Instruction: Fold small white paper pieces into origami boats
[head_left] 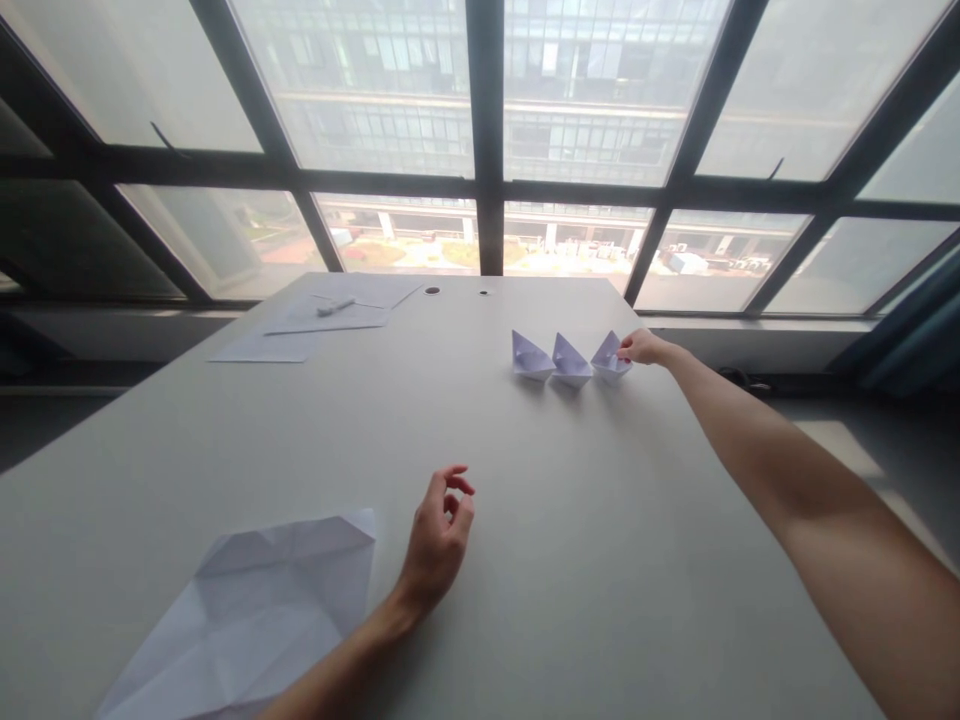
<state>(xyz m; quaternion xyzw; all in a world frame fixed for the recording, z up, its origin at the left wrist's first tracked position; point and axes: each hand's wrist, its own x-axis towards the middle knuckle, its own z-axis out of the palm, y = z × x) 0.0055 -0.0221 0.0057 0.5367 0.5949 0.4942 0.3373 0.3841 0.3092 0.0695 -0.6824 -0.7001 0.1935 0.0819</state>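
Three folded white paper boats stand in a row on the far right of the grey table (585,560): a left boat (531,358), a middle boat (570,362) and a right boat (610,358). My right hand (642,348) reaches out at arm's length and pinches the right boat's right end. My left hand (439,540) hovers just over the near middle of the table, fingers loosely curled and apart, holding nothing. A creased, partly unfolded white sheet (255,610) lies just left of it.
Flat sheets of paper (330,318) with a small white object (334,306) on them lie at the far left. Two round holes (432,290) sit near the table's far edge. Large dark-framed windows (484,190) rise behind the table.
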